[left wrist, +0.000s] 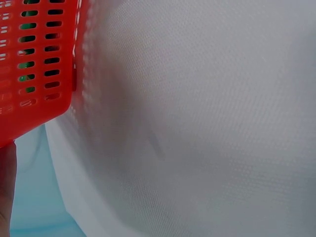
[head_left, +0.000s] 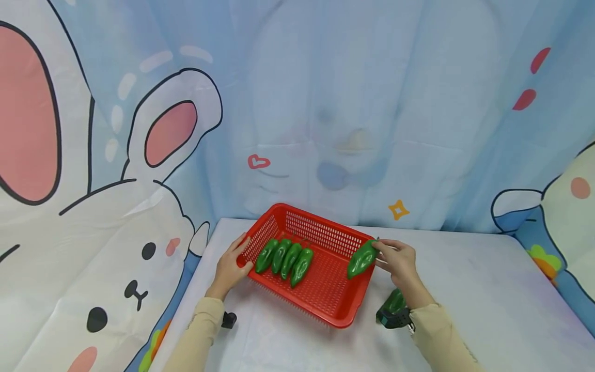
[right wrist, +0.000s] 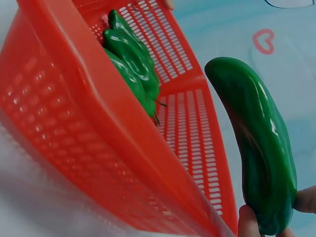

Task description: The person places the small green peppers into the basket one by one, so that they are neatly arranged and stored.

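Note:
A red plastic basket (head_left: 321, 310) with slotted walls sits on the table at an angle. My left hand (head_left: 232, 266) grips its left end, thumb and fingers spread along the rim; in the left wrist view part of that hand (left wrist: 6, 187) shows against the basket corner (left wrist: 37, 111). Inside, several green peppers (head_left: 292, 261) lie side by side toward the left. Over the basket's right end, my right hand (head_left: 397, 261) pinches another green pepper (head_left: 361, 259) by its stem end. The right wrist view shows this pepper (right wrist: 261, 143) held up beside the basket wall, its free end pointing up.
More green pepper (head_left: 396, 300) lies on the white table to the right of the basket, partly hidden by my right wrist and its black strap (head_left: 395, 319). A printed curtain (head_left: 297, 129) hangs behind the table (head_left: 465, 299) and along the left side.

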Demonstrator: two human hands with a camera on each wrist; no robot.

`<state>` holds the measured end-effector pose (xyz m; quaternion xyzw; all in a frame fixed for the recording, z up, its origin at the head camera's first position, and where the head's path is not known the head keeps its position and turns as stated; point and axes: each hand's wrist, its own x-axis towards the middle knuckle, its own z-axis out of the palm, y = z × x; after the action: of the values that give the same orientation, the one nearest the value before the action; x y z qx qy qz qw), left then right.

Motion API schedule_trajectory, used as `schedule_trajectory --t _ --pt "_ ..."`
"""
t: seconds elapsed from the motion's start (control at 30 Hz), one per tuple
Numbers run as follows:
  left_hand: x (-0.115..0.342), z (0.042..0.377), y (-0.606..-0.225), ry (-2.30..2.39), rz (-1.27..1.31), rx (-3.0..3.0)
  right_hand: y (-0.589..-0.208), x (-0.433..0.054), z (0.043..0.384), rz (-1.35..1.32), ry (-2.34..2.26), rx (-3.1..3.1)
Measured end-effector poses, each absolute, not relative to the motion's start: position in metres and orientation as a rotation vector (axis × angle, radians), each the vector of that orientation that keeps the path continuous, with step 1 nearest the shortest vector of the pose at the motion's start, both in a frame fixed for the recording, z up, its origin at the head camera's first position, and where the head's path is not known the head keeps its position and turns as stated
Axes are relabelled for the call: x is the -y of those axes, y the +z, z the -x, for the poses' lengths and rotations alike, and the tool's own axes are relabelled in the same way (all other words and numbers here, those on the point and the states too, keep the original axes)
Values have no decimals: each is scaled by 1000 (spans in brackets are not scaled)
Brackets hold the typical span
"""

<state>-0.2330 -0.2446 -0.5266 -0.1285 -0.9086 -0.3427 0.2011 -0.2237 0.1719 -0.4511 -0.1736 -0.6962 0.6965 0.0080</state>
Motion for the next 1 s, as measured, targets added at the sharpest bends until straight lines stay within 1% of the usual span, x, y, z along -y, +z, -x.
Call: schedule_trajectory --t 0.23,0.53,0.77,1.0 --pt "244 232 -527 -961 364 2547 -455 -153 227 550 2207 2164" --pt "246 234 -527 -978 357 2537 -455 -121 234 432 2239 2175" --pt "244 235 -529 -923 381 2486 -465 -102 240 375 2253 2205" --pt "244 233 -526 -959 374 2500 -478 -90 249 401 2264 2225"
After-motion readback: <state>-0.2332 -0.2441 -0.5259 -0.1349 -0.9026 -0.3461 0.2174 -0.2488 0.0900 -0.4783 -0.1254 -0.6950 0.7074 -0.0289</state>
